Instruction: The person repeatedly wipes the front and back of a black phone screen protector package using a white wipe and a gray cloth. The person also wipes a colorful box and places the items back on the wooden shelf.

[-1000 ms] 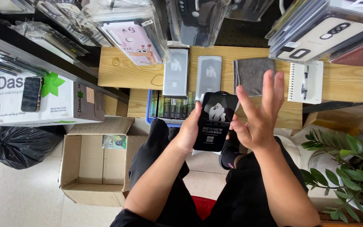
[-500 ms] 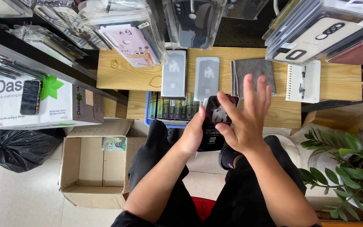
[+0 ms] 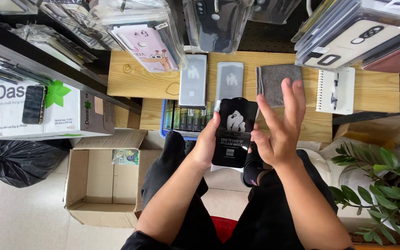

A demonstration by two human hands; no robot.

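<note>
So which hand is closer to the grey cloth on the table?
Right. The right hand has its fingertips reaching up just below the grey cloth. The left hand holds the black package, lower and further left.

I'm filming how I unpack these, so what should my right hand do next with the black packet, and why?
Probably close the right hand onto the black packet's right edge. The left hand alone grips it, by its left side, above the lap, while the right hand is open with its fingers spread, only its thumb near the packet.
</note>
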